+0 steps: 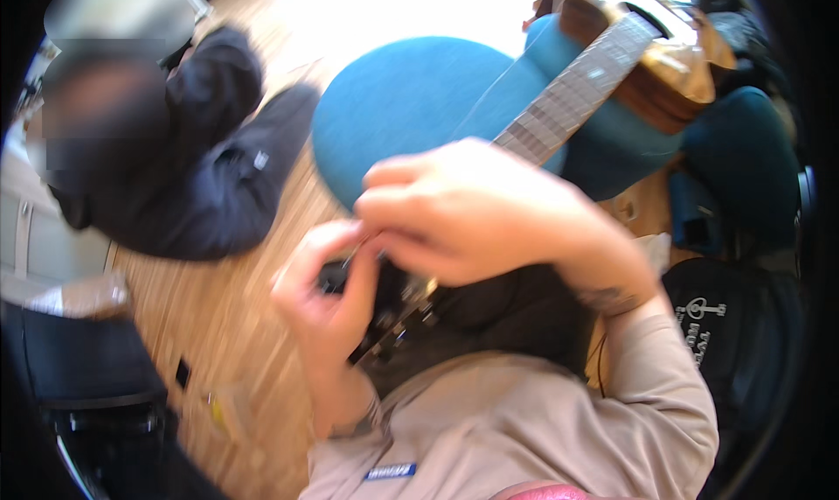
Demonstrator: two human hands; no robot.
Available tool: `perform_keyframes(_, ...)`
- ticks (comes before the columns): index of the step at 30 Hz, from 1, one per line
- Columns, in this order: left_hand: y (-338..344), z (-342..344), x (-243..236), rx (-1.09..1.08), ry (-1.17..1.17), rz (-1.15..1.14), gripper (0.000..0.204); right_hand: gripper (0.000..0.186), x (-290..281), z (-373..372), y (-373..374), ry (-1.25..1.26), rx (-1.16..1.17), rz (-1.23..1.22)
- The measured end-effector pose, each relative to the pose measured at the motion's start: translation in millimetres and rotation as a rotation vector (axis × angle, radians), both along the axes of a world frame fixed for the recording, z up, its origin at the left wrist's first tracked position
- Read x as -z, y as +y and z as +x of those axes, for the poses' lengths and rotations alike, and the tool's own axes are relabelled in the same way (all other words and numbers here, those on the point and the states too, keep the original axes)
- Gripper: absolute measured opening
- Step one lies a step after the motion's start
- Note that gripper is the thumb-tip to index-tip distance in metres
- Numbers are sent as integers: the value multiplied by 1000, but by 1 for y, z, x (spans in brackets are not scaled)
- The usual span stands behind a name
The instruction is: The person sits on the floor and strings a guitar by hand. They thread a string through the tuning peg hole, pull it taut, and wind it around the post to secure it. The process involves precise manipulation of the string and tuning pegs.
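Note:
My left hand (328, 281) and my right hand (468, 207) meet at the fingertips over the guitar's headstock (402, 325), both closed in a pinch. A thin guitar string (489, 93) runs loose above the blue seat to behind my right hand, and a fine glint shows between the fingertips. Blur and my fingers hide the string's end. From the upper right, the acoustic guitar (677, 72) slopes toward my lap, its fretted neck (568, 93) passing under my right hand. Metal tuning pegs (419, 312) show beside my left wrist.
A round blue stool (411, 98) stands ahead, under the neck. At left, a person in dark clothes (210, 168) sits low on the wood floor (162, 299). A black chair (87, 360) is near left; a black bag (734, 325) with white print lies at right.

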State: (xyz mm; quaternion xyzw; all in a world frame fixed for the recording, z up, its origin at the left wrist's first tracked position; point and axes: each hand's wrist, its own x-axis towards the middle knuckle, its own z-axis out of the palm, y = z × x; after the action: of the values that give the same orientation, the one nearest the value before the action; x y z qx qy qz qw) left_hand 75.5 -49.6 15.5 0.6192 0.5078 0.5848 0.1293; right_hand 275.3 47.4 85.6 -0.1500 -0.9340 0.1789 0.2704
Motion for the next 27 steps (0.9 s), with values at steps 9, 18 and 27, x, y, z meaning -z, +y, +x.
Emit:
perform_keyframes(9,21,-16,13,54,-53,5,9,11,29,-14,6,110,125,14)
perform_keyframes(18,22,-18,22,72,-243,-37,5,13,46,-32,-1,180,200,70)
perform_keyframes(27,16,-19,19,86,-223,-45,5,14,49,-39,-6,235,149,-31)
